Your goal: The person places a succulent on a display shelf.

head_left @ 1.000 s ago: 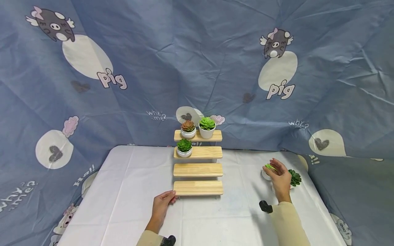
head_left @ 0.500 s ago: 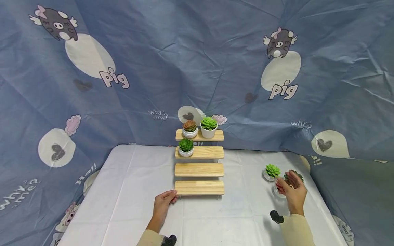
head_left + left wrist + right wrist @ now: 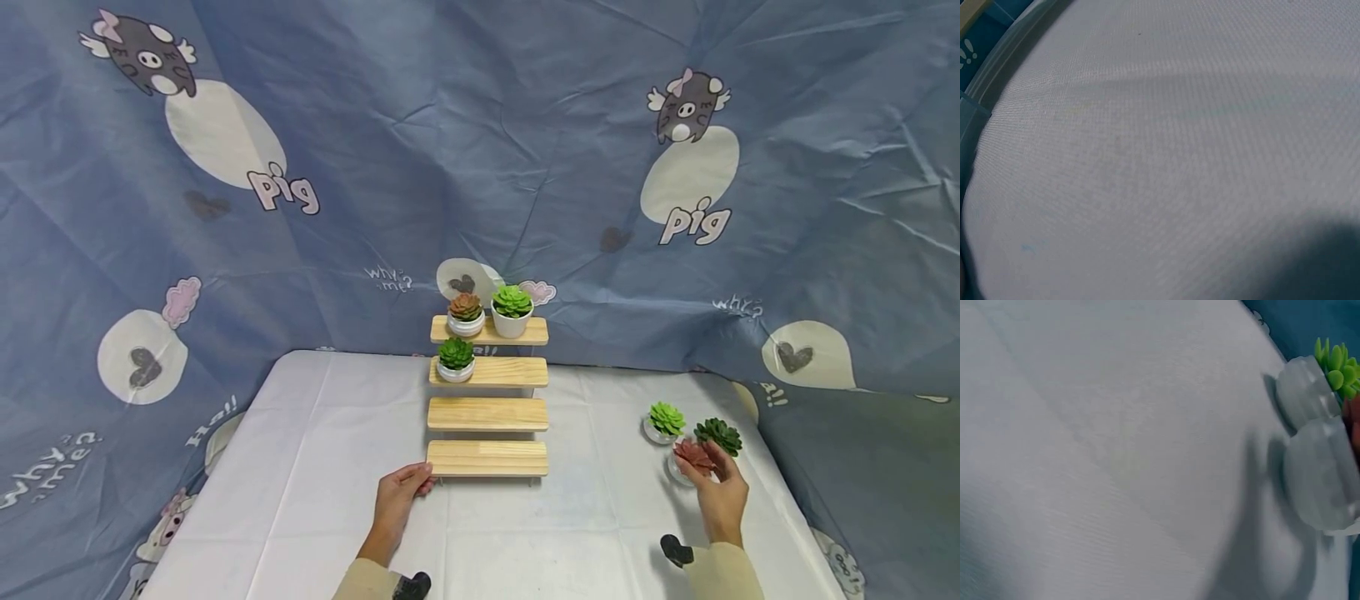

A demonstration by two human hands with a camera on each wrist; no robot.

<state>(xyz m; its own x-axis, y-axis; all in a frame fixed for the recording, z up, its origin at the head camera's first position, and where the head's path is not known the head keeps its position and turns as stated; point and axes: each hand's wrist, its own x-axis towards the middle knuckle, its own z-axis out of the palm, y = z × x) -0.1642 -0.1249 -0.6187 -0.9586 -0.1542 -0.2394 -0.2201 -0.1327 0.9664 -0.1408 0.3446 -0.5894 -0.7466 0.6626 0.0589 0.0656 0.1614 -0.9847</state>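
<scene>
My left hand (image 3: pixel 396 500) pinches the left front corner of the lowest board of a four-step wooden display stand (image 3: pixel 487 458). At the right, my right hand (image 3: pixel 722 498) has thumb and fingers round a red potted succulent (image 3: pixel 694 456), covering part of its white pot. Close beside it stand a light green succulent (image 3: pixel 666 418) in a white pot and a dark green one (image 3: pixel 718 435), whose pot is mostly hidden. In the right wrist view, the red plant's ribbed pot (image 3: pixel 1319 475) stands by the light green plant's pot (image 3: pixel 1305 390); neither hand shows there.
On the stand's top board sit a brown succulent (image 3: pixel 465 314) and a bright green one (image 3: pixel 512 310). A green succulent (image 3: pixel 455 360) is at the left of the second board. Blue printed cloth (image 3: pixel 360 192) rises behind the white-covered table (image 3: pixel 337 433).
My right hand has moved right and slightly toward me, from the light green succulent to the red one, and its fingers have come in round it. The left hand keeps its hold.
</scene>
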